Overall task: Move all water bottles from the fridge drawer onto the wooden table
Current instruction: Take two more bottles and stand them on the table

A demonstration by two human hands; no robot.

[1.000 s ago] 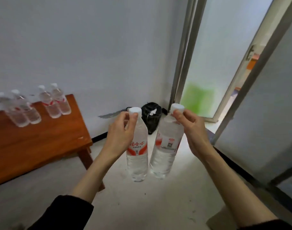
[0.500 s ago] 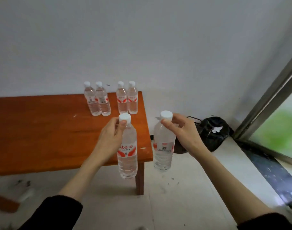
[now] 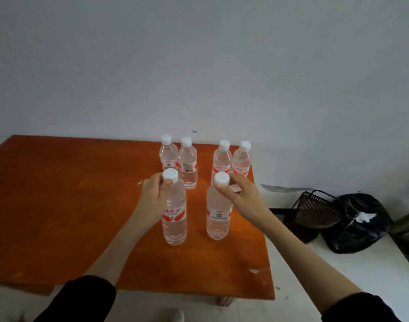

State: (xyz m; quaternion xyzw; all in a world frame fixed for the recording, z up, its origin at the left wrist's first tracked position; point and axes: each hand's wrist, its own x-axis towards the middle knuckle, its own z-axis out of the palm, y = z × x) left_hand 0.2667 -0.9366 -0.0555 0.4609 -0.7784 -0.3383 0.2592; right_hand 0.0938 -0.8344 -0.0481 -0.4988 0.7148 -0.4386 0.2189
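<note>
My left hand grips the neck of a clear water bottle with a white cap and red label, upright over the wooden table. My right hand holds a second water bottle by its cap, just to the right. Both bottles are at or just above the tabletop; contact cannot be told. Behind them several more water bottles stand near the table's far right edge, in two pairs: one pair and another. The fridge drawer is out of view.
A grey wall runs behind the table. On the floor to the right sit a dark wire basket and a black plastic bag. The table's right edge lies close to my right forearm.
I have turned left and stepped up to the table. Both held bottles have moved from over the floor beside the table to over its top, in front of the standing bottles.
</note>
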